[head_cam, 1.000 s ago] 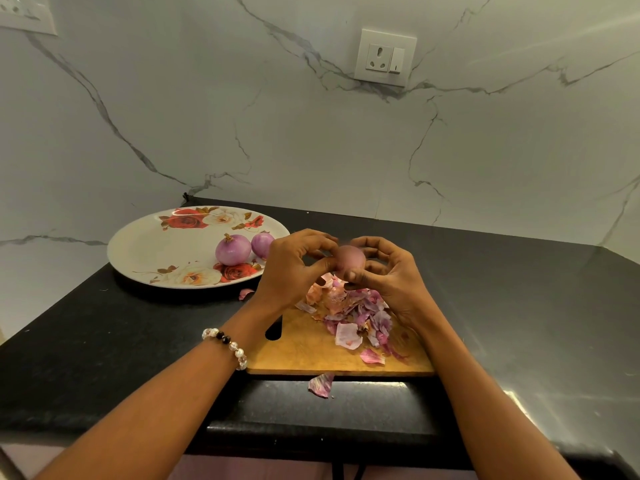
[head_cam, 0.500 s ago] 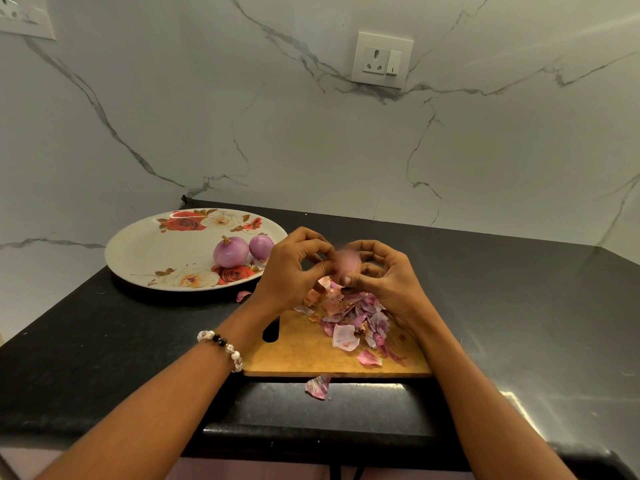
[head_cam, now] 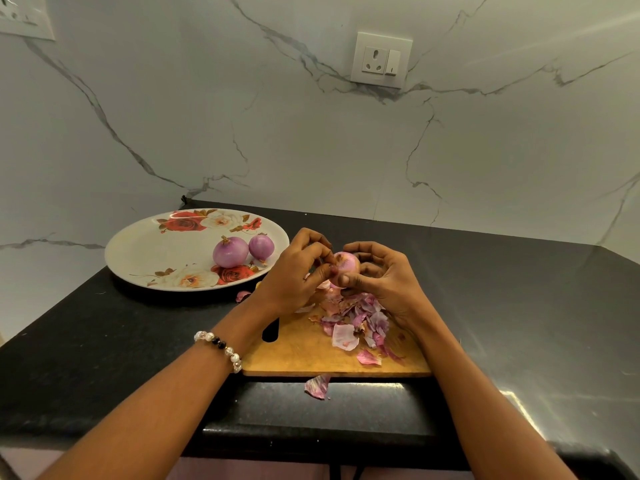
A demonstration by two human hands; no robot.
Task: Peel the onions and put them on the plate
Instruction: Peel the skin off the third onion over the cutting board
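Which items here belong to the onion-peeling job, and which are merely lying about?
Part of the job:
- onion in hand, gripped by left hand and right hand
- two peeled onions on the floral plate
- cutting board
- pile of peels

Lying about:
- stray peel on the black counter
- wall socket
- beaded bracelet

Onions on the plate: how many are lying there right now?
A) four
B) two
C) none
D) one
B: two onions lie side by side on the plate, while a third onion is held over the board between the left hand and right hand.
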